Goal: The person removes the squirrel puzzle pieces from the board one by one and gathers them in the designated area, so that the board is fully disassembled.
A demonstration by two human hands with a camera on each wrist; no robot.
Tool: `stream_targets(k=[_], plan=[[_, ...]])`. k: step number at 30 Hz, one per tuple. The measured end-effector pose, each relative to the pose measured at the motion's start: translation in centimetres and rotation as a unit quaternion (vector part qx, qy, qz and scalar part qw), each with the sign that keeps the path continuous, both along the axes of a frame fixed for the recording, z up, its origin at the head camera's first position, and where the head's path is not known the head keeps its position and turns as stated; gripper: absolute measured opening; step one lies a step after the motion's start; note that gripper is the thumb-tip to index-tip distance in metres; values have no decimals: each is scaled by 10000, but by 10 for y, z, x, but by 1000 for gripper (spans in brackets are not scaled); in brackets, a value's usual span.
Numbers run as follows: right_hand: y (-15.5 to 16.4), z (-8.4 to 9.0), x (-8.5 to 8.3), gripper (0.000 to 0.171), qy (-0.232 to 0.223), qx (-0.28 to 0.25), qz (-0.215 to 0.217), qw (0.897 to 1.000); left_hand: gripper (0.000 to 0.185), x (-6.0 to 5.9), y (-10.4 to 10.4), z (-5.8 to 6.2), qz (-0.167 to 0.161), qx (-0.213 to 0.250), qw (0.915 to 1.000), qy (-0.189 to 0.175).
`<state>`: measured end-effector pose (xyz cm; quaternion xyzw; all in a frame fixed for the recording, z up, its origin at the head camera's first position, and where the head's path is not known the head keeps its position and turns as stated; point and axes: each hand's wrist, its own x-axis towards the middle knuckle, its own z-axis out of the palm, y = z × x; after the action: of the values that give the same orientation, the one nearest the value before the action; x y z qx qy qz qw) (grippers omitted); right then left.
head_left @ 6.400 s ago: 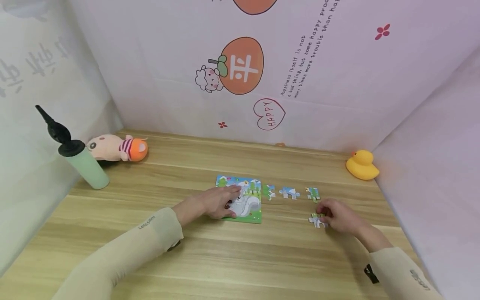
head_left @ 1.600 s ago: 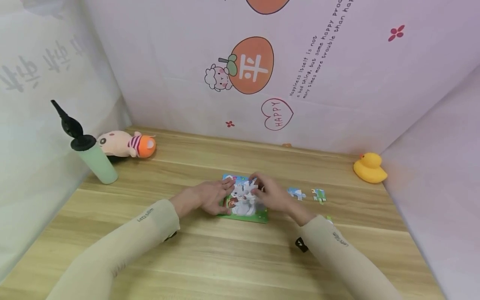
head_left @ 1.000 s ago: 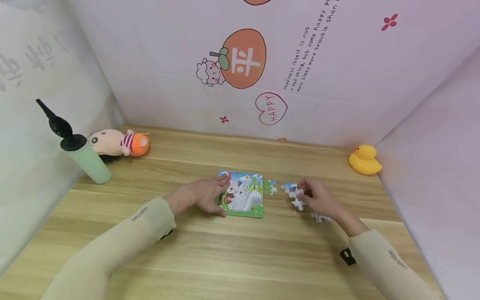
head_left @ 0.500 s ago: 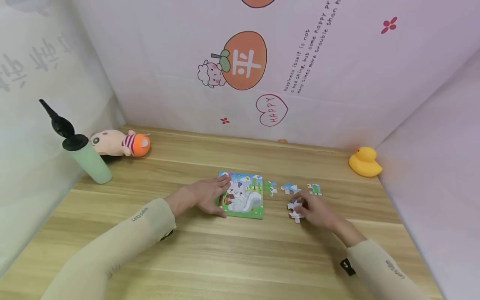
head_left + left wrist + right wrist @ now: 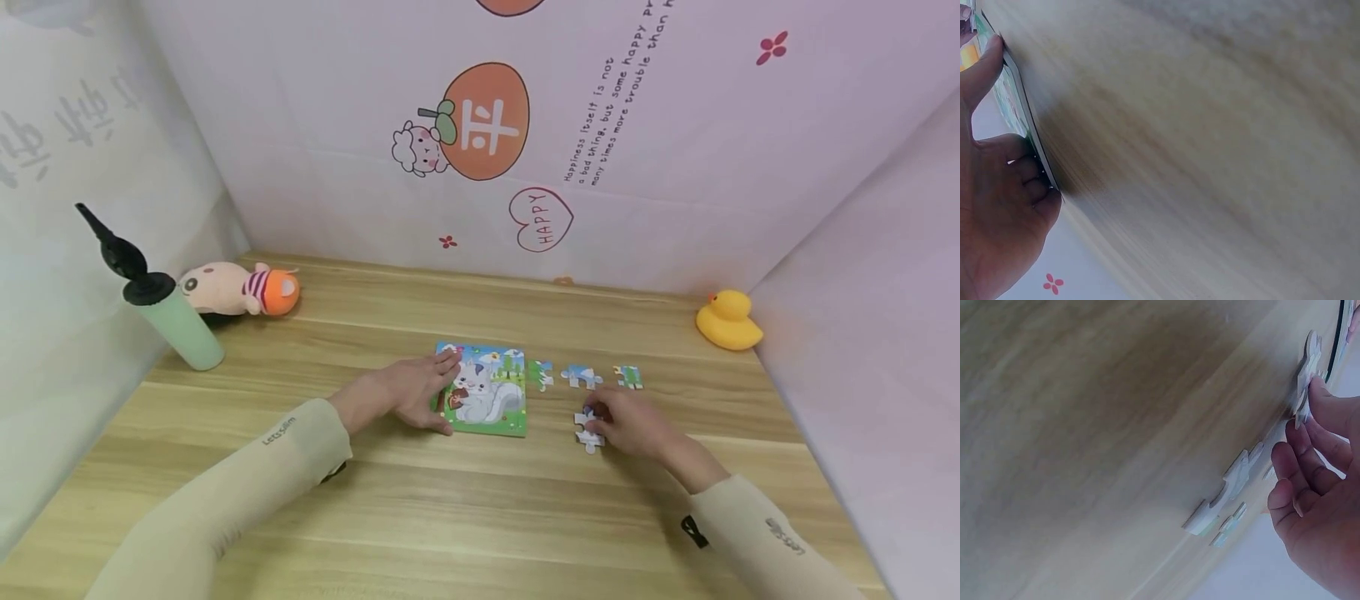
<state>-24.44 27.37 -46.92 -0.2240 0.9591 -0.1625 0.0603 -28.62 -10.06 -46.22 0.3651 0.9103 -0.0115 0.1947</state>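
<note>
So, knobbed pc [image 5: 590, 435] nr rect. puzzle [image 5: 487, 404]

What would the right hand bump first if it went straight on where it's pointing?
Probably the green piece beside the picture. The hand might graze the blue piece too, but depth is unclear.

Black-topped green cylinder [image 5: 183, 332], plush toy [image 5: 231, 288] beside it, yellow duck [image 5: 729, 322] far right, printed back wall [image 5: 420, 200]
</note>
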Motion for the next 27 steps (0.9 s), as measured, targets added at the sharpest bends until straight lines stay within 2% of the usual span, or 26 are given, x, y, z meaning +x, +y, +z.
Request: stream_targets(k=[17,27], plan=[[-8,5,3,15,358,493,174,9980,109,2,-2,0,87,85,9999,-77],[-17,11,1,22,576,366,164,9975,109,0,-2,-1,104,91,9999,-99]])
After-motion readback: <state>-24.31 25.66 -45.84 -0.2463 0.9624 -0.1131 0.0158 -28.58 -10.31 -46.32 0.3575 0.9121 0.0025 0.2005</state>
